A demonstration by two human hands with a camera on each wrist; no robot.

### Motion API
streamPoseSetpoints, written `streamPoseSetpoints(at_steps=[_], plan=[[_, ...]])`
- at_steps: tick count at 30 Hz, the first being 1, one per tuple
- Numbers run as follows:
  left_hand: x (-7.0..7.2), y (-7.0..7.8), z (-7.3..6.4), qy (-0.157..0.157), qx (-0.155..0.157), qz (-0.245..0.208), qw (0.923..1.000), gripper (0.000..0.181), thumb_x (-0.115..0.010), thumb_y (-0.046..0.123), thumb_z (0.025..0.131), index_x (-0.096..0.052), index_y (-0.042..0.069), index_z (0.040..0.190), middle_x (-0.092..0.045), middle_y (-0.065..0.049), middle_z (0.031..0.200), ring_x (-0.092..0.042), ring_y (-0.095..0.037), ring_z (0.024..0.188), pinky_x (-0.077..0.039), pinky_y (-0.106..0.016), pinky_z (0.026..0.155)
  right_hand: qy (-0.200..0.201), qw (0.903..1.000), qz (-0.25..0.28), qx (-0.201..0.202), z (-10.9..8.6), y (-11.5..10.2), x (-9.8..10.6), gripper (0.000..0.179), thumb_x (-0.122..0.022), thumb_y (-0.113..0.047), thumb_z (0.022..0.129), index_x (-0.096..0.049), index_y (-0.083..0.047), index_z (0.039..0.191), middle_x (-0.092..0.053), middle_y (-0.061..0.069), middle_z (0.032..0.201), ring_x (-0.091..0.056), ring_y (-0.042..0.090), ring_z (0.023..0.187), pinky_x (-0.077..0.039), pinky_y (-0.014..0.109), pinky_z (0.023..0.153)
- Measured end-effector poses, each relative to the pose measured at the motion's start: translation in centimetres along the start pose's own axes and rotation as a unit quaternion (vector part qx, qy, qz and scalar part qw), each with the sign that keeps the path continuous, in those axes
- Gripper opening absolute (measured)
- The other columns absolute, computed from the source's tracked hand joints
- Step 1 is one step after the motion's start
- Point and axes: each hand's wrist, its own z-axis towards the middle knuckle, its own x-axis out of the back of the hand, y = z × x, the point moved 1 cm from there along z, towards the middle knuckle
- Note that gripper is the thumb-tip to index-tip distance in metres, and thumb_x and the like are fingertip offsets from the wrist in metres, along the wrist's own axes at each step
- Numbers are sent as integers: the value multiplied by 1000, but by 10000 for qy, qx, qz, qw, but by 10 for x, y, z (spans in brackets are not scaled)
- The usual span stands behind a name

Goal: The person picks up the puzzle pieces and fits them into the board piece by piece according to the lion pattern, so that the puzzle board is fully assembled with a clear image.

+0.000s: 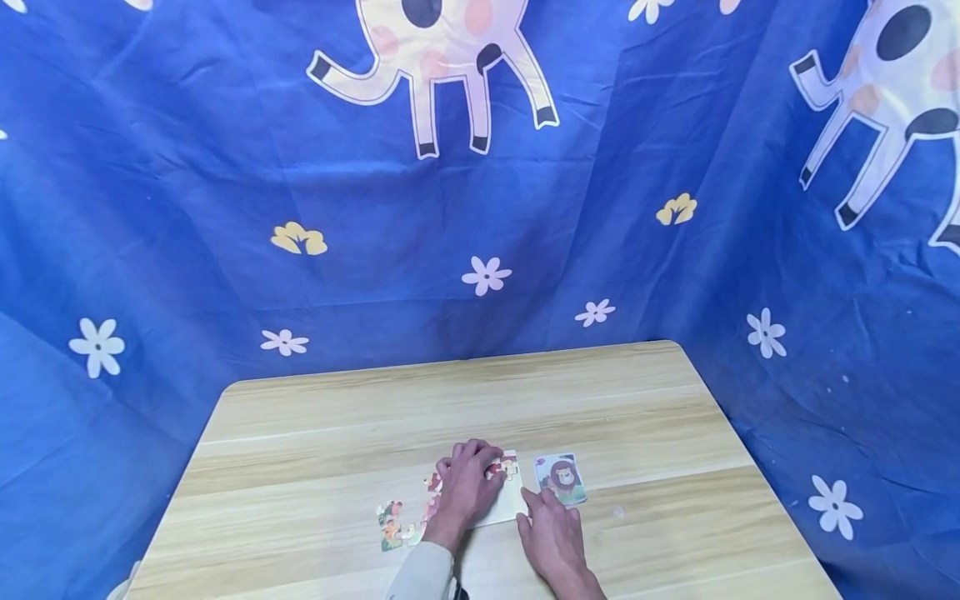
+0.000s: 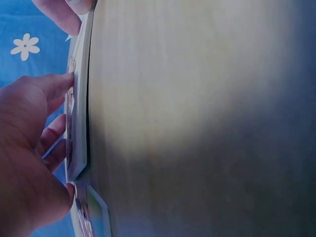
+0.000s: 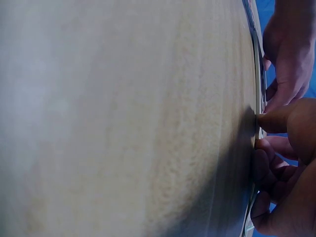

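A white puzzle board [image 1: 510,502] lies flat on the table, with several picture pieces [image 1: 509,464] along its far side. Over its left part is my left hand [image 1: 467,482], palm down, fingertips touching the pieces. The left wrist view shows those fingers [image 2: 58,85] reaching down onto the board's top, fairly straight. My right hand [image 1: 552,533] grips the board at its near right corner between thumb and index finger. In the right wrist view, that hand's other fingers [image 3: 264,170] curl at the table surface. The left hand hides part of the board.
Loose puzzle pieces [image 1: 392,533] lie left of the board, some partly behind the left forearm. A lion picture [image 1: 562,477] sits just right of the board. The wooden table [image 1: 315,442] backs onto a blue patterned cloth [image 1: 390,283], which also hangs at the right.
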Motion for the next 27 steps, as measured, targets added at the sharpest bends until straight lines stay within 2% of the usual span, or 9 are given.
streamPoseSetpoints(at_steps=[13, 27], plan=[[5, 0, 1, -262, -146, 143, 9994, 45, -74, 36, 75, -66, 27, 118, -61, 4, 118, -50, -18, 109, -33, -49, 89, -97, 9999, -52, -63, 1, 1, 1, 39, -75, -28, 79, -70, -17, 116, -53, -13, 75, -49, 2, 64, -31, 25, 62], [1, 3, 2, -196, -84, 150, 9997, 33, -75, 34, 76, -70, 29, 109, -59, 4, 112, -47, -19, 104, -31, -48, 86, -35, 10000, -12, -41, 0, 1, 0, 39, -75, -27, 78, -70, -17, 116, -54, -13, 75, -50, 2, 64, -30, 25, 62]])
